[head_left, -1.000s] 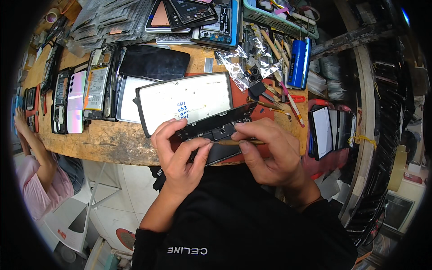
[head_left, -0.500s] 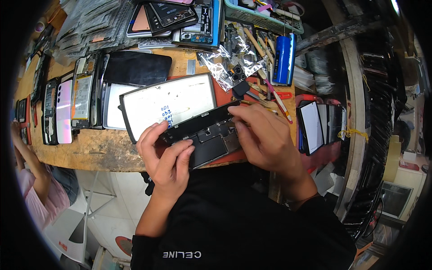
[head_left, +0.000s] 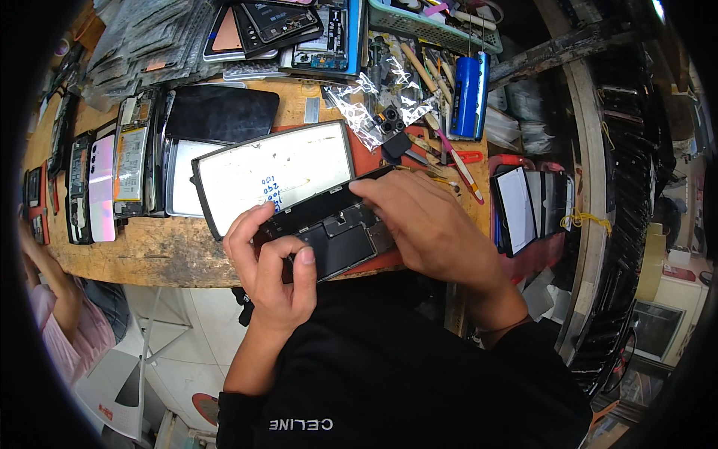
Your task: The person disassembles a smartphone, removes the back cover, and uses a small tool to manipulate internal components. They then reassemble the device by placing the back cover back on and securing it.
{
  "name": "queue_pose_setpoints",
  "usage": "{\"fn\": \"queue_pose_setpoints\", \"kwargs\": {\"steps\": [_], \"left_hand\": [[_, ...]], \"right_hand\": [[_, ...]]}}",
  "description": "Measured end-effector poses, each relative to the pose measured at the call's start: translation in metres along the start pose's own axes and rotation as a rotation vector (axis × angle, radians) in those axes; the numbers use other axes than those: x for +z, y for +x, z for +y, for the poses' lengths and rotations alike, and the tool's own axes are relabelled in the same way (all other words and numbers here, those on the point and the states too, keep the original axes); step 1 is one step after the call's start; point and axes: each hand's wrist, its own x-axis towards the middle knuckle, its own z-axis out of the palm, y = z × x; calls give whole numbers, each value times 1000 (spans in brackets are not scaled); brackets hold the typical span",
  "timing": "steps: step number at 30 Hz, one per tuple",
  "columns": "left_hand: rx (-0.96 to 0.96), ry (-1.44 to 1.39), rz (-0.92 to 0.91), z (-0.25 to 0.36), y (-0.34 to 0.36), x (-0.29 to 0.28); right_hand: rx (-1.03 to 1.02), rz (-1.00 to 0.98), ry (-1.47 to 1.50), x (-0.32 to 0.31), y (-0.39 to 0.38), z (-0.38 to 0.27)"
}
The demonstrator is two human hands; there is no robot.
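Observation:
An opened phone (head_left: 338,245) lies at the bench's near edge, its black interior facing up. Along its far side a dark panel (head_left: 323,205) stands tilted up, lined with small metal tabs. My left hand (head_left: 275,278) grips the left end, fingers around the corner, thumb and index finger curled in front. At the right end my right hand (head_left: 441,228) pinches the panel's upper edge; its other fingers are partly hidden. Just behind the phone rests a white board with a dark rim (head_left: 262,165), marked in blue ink.
Phones stand at left, including a pinkish one (head_left: 102,183) and a black-screened one (head_left: 223,114). Clear plastic (head_left: 359,112), tools (head_left: 464,170) and a blue cylinder (head_left: 468,97) sit at the back right. Another person's arm (head_left: 56,273) shows at far left.
My right hand has slid left along the panel's upper edge. My left thumb and index finger have lifted and curled back from the phone's near part.

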Motion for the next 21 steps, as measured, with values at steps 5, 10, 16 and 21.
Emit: {"fn": "queue_pose_setpoints", "kwargs": {"steps": [5, 10, 16, 21], "left_hand": [[-24, -6, 13, 0, 0, 5], [-23, -17, 20, -2, 1, 7], [-29, -25, 21, -3, 2, 8], [-44, -38, 25, -3, 2, 8]], "right_hand": [[-13, -60, -211, -9, 7, -5], [-43, -70, -249, -8, 11, -3], [-63, -93, -261, -8, 11, 2], [-35, -38, -281, -3, 9, 3]]}}
